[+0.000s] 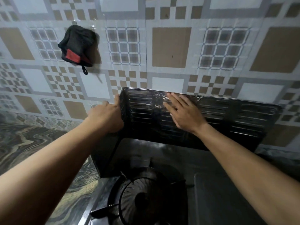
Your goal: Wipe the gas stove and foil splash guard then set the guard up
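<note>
The foil splash guard [227,117] stands upright behind the gas stove [162,159], its ribbed back panel against the tiled wall and a side panel folded forward on the left. My left hand [108,116] grips the guard's upper left corner at the fold. My right hand [183,111] lies flat with fingers spread on the back panel, left of its middle. The burner with its black pan support [146,200] sits below, between my forearms.
A black and red oven mitt [78,46] hangs on the patterned tile wall [170,46] at upper left. A marbled stone countertop [29,146] runs along the left of the stove. A flat dark panel [219,200] lies right of the burner.
</note>
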The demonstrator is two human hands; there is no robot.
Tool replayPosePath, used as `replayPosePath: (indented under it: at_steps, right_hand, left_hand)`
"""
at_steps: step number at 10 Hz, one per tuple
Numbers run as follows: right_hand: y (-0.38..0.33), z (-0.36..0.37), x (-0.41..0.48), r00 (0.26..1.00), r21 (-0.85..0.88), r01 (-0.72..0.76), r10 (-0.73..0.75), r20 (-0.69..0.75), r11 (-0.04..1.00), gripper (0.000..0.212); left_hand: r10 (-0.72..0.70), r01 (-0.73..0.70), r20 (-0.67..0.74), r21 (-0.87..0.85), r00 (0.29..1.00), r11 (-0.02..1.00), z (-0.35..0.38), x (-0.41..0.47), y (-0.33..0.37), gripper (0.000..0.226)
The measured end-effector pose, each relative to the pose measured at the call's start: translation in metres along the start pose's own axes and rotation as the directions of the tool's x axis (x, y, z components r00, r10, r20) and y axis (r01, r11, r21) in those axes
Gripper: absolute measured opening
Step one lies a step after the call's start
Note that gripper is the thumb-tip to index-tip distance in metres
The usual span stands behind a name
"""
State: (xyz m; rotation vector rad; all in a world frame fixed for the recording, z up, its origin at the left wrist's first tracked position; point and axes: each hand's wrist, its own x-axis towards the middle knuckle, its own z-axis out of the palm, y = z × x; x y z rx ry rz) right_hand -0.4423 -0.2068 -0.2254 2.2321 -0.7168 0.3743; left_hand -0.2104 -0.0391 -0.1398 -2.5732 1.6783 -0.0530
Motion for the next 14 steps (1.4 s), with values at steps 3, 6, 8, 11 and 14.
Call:
replayPosePath:
  at_steps: [3,6,8,11,14]
  right_hand:
    - [0.041,0.011,-0.068,0.982,-0.048,-0.058,0.066,0.178,0.997,0.066]
    - [0.08,0.034,-0.083,0.994,0.003,0.057,-0.057,0.088,0.998,0.077]
    - [0.104,0.048,-0.105,0.994,-0.172,0.013,0.006,0.108,0.985,0.093]
    - [0.094,0.04,-0.104,0.982,-0.163,-0.044,0.072,0.172,0.986,0.093]
    - [0.07,-0.095,-0.091,0.903,0.282,-0.421,0.368,0.223,0.862,0.037]
  left_hand:
    - [0.421,-0.434,-0.165,-0.052,0.892,0.899,0.05,0.019,0.135,0.082]
    - [0.51,-0.454,-0.239,0.253,0.826,0.854,0.11,0.097,0.158,0.078]
    - [0.439,-0.388,-0.218,0.24,0.872,0.89,0.116,0.101,0.171,0.085]
    - [0.36,-0.336,-0.191,0.147,0.913,0.93,0.112,0.099,0.182,0.089]
    - [0.43,-0.444,-0.184,-0.046,0.884,0.895,0.062,0.032,0.179,0.087]
